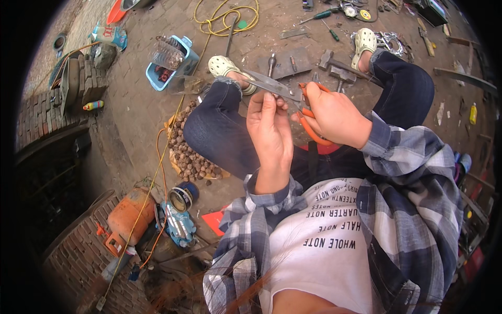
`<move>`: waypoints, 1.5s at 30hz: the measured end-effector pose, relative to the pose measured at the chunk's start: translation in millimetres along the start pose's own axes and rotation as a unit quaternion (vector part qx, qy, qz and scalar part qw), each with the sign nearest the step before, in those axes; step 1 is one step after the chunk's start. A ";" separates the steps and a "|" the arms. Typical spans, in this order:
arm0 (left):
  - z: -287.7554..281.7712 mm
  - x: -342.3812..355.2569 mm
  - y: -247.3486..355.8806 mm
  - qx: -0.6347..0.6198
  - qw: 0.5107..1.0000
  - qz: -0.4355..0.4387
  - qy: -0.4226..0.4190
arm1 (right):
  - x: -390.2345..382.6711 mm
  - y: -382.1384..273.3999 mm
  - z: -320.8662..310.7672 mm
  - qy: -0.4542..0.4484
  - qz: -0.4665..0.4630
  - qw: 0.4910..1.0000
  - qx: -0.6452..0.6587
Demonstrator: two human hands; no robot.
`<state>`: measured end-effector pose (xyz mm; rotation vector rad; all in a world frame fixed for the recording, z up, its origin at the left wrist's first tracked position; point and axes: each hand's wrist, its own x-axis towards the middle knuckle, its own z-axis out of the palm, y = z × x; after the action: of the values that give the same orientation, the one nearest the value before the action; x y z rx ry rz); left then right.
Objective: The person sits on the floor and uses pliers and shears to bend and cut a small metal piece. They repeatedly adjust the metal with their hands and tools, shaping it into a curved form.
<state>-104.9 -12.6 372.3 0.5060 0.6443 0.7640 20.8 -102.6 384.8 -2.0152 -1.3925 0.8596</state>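
My right hand (337, 118) is wrapped round the orange handles of a pair of large scissors (280, 89), held above my lap. Their long grey blades point left and stand a little apart. Just under the blades, my left hand (269, 131) is raised with thumb and fingertips pinched together. Whatever small piece lies in that pinch is mostly hidden by the fingers and blades, and I cannot make out its kind. Beyond the scissors a flat metal plate (289, 62) lies on the ground between my feet, with a dark-handled tool (272, 65) on it.
Several hammers (341, 72) lie in front of my right knee. Round brown nuts (191, 152) are heaped by my left leg. A blue basket (155, 78) holds a clear plastic bottle. An orange gas cylinder (132, 212), a can (181, 198) and a yellow hose (251, 23) lie farther out.
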 end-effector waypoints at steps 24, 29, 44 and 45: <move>7.6 0.3 -5.1 0.096 0.982 0.144 0.071 | -2.5 -6.0 3.4 0.063 -0.070 0.995 0.016; 5.8 -1.9 -6.6 0.104 0.982 0.147 0.063 | -3.6 -7.6 6.1 0.026 -0.029 0.999 0.014; 6.6 -0.7 0.4 0.062 0.994 0.077 0.053 | -1.7 -4.1 7.7 0.034 -0.046 0.996 -0.063; 6.3 -0.2 0.4 0.058 0.994 0.075 0.051 | -1.4 -3.8 7.2 0.030 -0.042 0.997 -0.063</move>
<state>-100.9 -13.7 377.0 0.6296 0.7547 0.9019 12.8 -102.2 383.2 -2.0415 -1.5198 0.6846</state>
